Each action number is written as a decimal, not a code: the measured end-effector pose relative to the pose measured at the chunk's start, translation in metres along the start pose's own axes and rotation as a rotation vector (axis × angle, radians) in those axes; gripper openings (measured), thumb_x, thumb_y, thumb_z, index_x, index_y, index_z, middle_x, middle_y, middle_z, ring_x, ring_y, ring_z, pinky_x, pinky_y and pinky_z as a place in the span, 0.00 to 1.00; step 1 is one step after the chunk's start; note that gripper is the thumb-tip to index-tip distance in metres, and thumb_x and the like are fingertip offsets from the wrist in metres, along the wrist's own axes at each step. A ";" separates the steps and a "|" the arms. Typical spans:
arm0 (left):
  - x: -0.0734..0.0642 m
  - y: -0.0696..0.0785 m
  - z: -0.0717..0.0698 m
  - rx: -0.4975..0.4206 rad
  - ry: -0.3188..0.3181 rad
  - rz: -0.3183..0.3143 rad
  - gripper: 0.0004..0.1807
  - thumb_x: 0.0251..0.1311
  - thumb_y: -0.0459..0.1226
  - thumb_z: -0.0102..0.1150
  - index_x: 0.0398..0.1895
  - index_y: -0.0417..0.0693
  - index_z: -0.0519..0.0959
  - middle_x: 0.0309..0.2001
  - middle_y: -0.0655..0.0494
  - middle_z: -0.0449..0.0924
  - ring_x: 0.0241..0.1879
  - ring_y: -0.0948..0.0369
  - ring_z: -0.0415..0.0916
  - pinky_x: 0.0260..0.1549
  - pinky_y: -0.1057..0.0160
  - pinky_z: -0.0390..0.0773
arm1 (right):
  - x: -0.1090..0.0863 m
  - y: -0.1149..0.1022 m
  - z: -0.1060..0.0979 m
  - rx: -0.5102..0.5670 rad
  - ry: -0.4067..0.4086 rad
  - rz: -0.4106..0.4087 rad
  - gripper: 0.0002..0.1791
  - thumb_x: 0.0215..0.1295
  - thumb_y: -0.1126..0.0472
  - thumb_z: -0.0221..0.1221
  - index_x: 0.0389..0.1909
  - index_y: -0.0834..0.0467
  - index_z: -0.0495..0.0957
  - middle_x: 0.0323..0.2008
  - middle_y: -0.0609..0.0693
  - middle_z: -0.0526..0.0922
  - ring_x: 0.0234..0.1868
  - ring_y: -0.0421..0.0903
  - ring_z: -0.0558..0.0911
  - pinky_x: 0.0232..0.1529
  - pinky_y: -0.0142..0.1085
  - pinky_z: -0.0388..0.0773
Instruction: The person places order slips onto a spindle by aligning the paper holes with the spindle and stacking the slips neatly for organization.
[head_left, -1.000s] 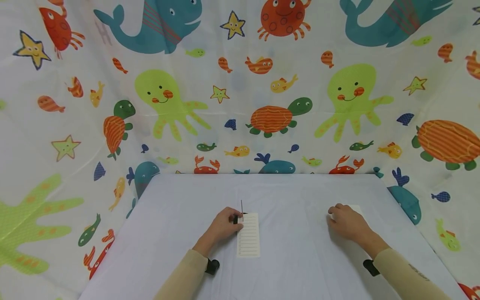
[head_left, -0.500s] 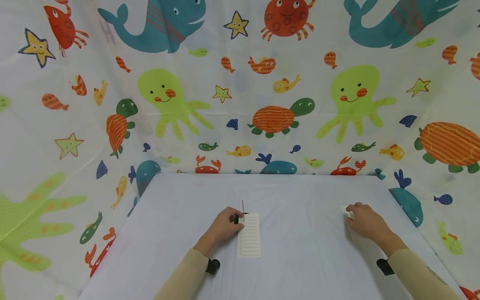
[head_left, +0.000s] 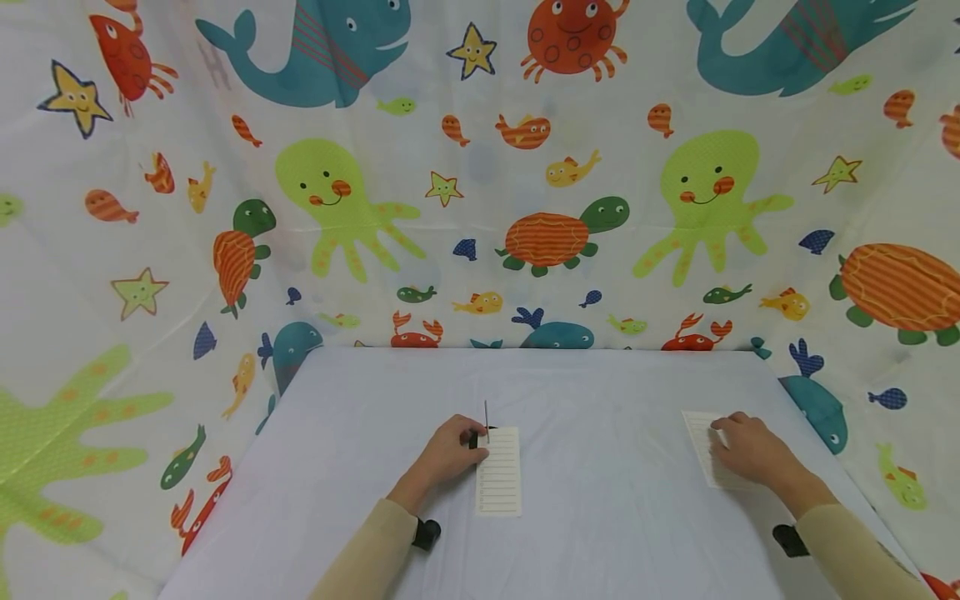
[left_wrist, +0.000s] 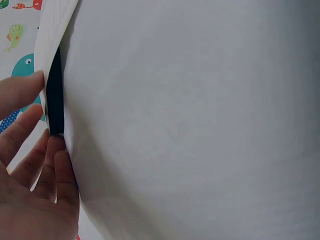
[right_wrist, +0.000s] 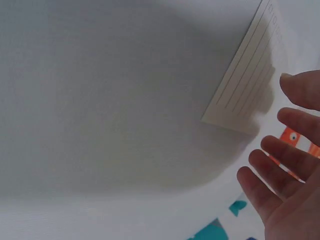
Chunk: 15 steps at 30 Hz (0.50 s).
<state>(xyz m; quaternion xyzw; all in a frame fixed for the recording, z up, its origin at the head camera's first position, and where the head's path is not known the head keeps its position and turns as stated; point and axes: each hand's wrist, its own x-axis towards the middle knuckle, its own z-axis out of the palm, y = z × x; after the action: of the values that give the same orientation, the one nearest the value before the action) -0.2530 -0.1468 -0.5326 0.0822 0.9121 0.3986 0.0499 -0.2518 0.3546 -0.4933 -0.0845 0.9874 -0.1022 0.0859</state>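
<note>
A narrow lined paper sheet lies at the middle of the white table. My left hand pinches its upper left edge, with a small black piece there and a thin dark rod standing up. From the left wrist, the dark piece is wedged against the paper; its kind is unclear. On the right lies a second lined sheet. Over its right part hovers my right hand; in the right wrist view its spread fingers are apart from the sheet.
A white cloth covers the table, whose far edge meets a curtain printed with sea animals. Both wrists wear black straps.
My right hand has moved right with the second lined sheet, then let it go and drawn a little further right. The left hand stays on its sheet.
</note>
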 end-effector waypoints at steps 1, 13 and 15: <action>0.000 0.000 0.000 -0.001 0.001 -0.003 0.16 0.59 0.38 0.71 0.50 0.48 0.83 0.51 0.53 0.78 0.49 0.54 0.73 0.53 0.48 0.75 | -0.001 0.001 0.001 0.000 -0.001 -0.004 0.25 0.65 0.57 0.63 0.55 0.72 0.75 0.51 0.76 0.73 0.51 0.73 0.73 0.52 0.67 0.72; -0.002 0.000 -0.001 -0.011 -0.010 -0.020 0.16 0.60 0.38 0.71 0.50 0.49 0.82 0.52 0.53 0.77 0.49 0.54 0.73 0.53 0.48 0.74 | -0.009 0.005 0.006 0.015 -0.005 0.021 0.28 0.66 0.58 0.64 0.58 0.75 0.72 0.52 0.77 0.70 0.51 0.74 0.70 0.52 0.68 0.71; -0.001 0.001 -0.001 -0.012 -0.010 -0.024 0.16 0.60 0.38 0.71 0.51 0.50 0.82 0.52 0.53 0.77 0.50 0.54 0.73 0.53 0.47 0.74 | -0.009 0.005 0.007 0.017 -0.002 0.025 0.28 0.66 0.59 0.64 0.59 0.75 0.72 0.53 0.77 0.70 0.52 0.75 0.69 0.52 0.69 0.71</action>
<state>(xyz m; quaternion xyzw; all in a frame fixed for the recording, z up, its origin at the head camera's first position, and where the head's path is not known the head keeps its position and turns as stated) -0.2517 -0.1474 -0.5313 0.0727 0.9103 0.4032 0.0597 -0.2427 0.3599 -0.4999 -0.0716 0.9874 -0.1096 0.0889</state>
